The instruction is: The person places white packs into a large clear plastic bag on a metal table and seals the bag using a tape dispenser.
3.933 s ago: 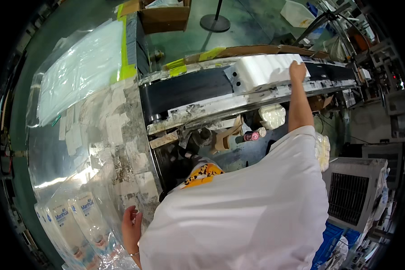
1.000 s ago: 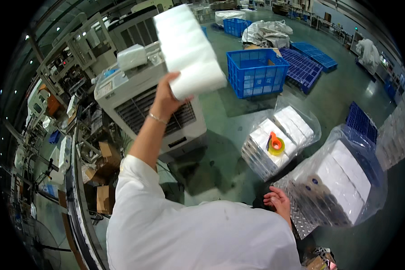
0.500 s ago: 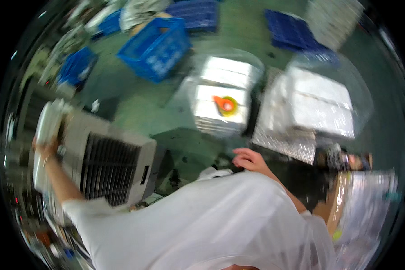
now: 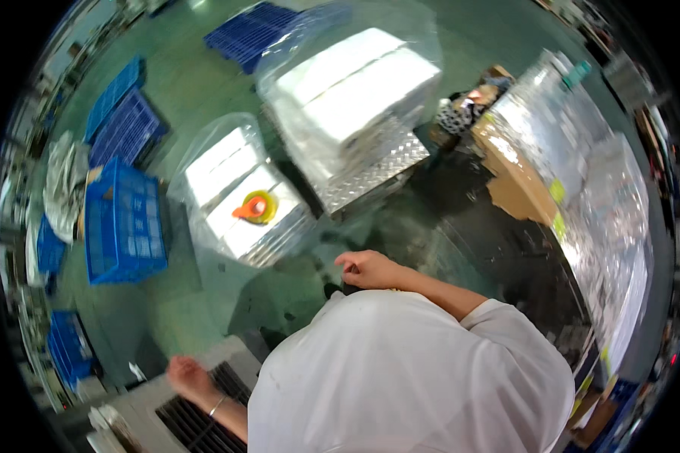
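Note:
My left hand (image 4: 190, 377) hangs over a grey appliance with a dark slatted grille (image 4: 202, 414) at the lower left. Motion smears its fingers, and no held thing shows. In front of my body is my right hand (image 4: 369, 269), empty, its fingers loosely bent and the thumb apart. Nearest to it, ahead and to the left, stands a plastic-wrapped stack of white packs (image 4: 243, 235). An orange tape dispenser with a yellow roll (image 4: 257, 208) lies on that stack.
A larger wrapped white stack (image 4: 355, 72) rests on a metal tread-plate platform (image 4: 378, 167). Film-wrapped cartons (image 4: 533, 170) line the right side. At the left are a blue crate (image 4: 126, 226) and blue pallets (image 4: 125, 128). Another blue pallet (image 4: 251, 34) lies at the back.
My view has swung to the right. My left hand has come off the appliance's pale top edge and moved inward. My right hand remains in front of my body, empty.

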